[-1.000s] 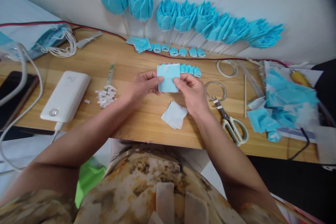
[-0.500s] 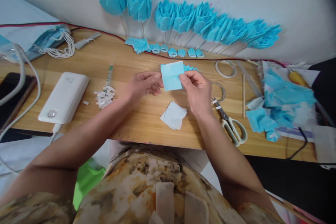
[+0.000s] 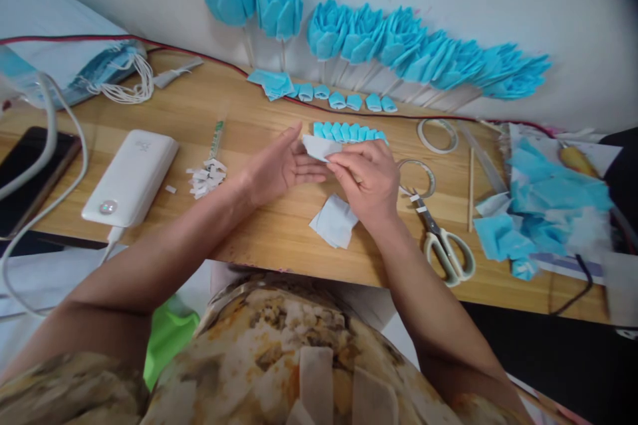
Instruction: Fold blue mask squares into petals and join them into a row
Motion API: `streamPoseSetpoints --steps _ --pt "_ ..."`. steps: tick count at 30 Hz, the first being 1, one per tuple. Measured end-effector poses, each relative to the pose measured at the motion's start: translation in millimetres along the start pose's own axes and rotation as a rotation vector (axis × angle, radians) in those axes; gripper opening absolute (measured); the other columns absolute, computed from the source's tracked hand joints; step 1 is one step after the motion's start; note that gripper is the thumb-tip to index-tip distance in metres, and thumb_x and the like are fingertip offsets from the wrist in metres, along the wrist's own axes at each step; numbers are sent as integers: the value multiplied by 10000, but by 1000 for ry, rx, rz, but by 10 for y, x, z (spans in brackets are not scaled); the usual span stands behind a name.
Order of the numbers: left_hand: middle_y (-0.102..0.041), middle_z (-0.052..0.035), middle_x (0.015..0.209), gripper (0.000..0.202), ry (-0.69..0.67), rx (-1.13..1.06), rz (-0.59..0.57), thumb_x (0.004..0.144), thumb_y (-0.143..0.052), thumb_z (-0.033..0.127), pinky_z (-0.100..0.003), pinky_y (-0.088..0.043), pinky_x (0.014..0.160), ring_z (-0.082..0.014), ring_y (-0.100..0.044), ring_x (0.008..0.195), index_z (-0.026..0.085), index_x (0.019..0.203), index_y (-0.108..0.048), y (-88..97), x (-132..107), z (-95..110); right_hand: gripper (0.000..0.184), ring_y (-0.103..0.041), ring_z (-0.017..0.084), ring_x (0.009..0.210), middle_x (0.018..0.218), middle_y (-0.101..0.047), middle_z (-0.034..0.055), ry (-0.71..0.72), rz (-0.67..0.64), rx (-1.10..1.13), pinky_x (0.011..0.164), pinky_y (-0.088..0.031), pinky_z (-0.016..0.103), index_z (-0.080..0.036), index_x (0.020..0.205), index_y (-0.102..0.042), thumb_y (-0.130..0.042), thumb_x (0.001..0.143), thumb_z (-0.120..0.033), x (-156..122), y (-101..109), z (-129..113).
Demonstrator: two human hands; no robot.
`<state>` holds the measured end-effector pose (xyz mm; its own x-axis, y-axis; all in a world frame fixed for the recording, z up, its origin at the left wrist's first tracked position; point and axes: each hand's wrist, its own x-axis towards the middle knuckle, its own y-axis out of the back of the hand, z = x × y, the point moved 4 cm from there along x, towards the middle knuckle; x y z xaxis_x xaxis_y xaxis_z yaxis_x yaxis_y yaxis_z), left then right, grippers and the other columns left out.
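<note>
My right hand (image 3: 367, 176) pinches a small square of fabric (image 3: 319, 147), its pale side now toward me and its shape tilted. Close by on the left, my left hand (image 3: 286, 169) is open, palm turned inward, its fingers stretched toward the square's lower edge; whether they touch it I cannot tell. Below the hands a few pale fabric squares (image 3: 335, 220) lie stacked on the wooden table (image 3: 269, 239). Just behind the hands runs a row of folded blue petals (image 3: 346, 131), partly covered by my right hand.
Blue fabric flowers (image 3: 326, 30) on sticks lean along the wall. Scissors (image 3: 444, 249), tape rolls (image 3: 437, 136) and blue scraps (image 3: 553, 186) are on the right. At left are a white power bank (image 3: 130, 176), a phone (image 3: 37, 172) and white tape bits (image 3: 208, 178).
The square has turned from its blue face to its pale side and tilted flatter. My left hand has opened, fingers extended. The view has shifted slightly.
</note>
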<state>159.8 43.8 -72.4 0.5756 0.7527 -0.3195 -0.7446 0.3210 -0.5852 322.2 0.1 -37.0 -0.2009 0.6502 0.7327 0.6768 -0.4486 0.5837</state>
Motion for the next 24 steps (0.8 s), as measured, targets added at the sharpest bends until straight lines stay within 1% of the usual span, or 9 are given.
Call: streamPoseSetpoints --steps 2,4,6,7,10,13,16,19,24 --pt "-799 -155 1078 410 -31 -4 23 975 -606 483 -441 -574 1040 -286 -762 1073 108 1101 -715 -13 -21 21 116 -636 187 855 884 -746 10 7 -35 -15 799 -481 378 -279 918 -777 -675 972 -288 -6 -31 -13" --pt "-798 -147 1096 253 -76 7 45 916 -666 291 -415 -575 1048 -269 -758 1079 94 1061 -733 -22 -39 41 106 -639 198 895 923 -742 11 9 -72 2 846 -484 403 -294 925 -780 -684 964 -319 -2 -42 -32" --pt "-803 -139 1070 203 -116 18 70 835 -680 154 -377 -576 1046 -253 -759 1070 82 1012 -748 -15 -44 56 116 -652 220 983 1021 -743 17 -25 -104 56 923 -492 442 -319 986 -778 -667 969 -348 12 -20 -35" --pt "-805 -138 1054 216 -128 20 83 809 -678 121 -371 -576 1044 -254 -759 1071 78 1007 -753 -6 -42 62 146 -654 233 1043 1086 -739 22 -65 -105 91 969 -490 465 -332 1037 -770 -635 984 -349 22 6 -21" --pt "-803 -154 1056 293 -133 14 95 804 -674 114 -409 -582 1045 -285 -749 1120 77 1085 -748 11 -37 77 260 -622 265 1215 1256 -702 34 -218 -52 179 1071 -478 518 -354 1183 -720 -535 1012 -288 45 104 73" --pt "-796 -172 1083 327 -119 14 88 820 -672 110 -423 -590 1033 -296 -742 1137 63 1137 -733 -7 -53 102 270 -600 275 1285 1320 -676 40 -291 -49 220 1088 -494 528 -347 1183 -704 -561 978 -245 54 139 158" --pt "-794 -172 1083 303 -106 13 106 849 -623 76 -370 -610 971 -270 -748 1107 45 1129 -733 -34 -80 124 235 -595 276 1316 1363 -660 39 -296 -106 243 1125 -478 538 -335 1119 -716 -629 934 -219 56 107 176" --pt "-793 -164 1085 313 -100 19 106 868 -600 70 -326 -623 870 -243 -756 1034 48 1151 -731 -48 -93 125 202 -586 282 1340 1395 -651 31 -269 -169 251 1165 -437 556 -332 1060 -729 -703 895 -219 55 66 149" --pt "-786 -156 1079 328 -100 35 60 858 -630 78 -269 -590 710 -192 -756 852 63 1175 -712 -40 -85 103 59 -615 279 1294 1344 -685 35 -261 -202 305 1153 -427 559 -305 966 -748 -728 910 -310 37 28 146"
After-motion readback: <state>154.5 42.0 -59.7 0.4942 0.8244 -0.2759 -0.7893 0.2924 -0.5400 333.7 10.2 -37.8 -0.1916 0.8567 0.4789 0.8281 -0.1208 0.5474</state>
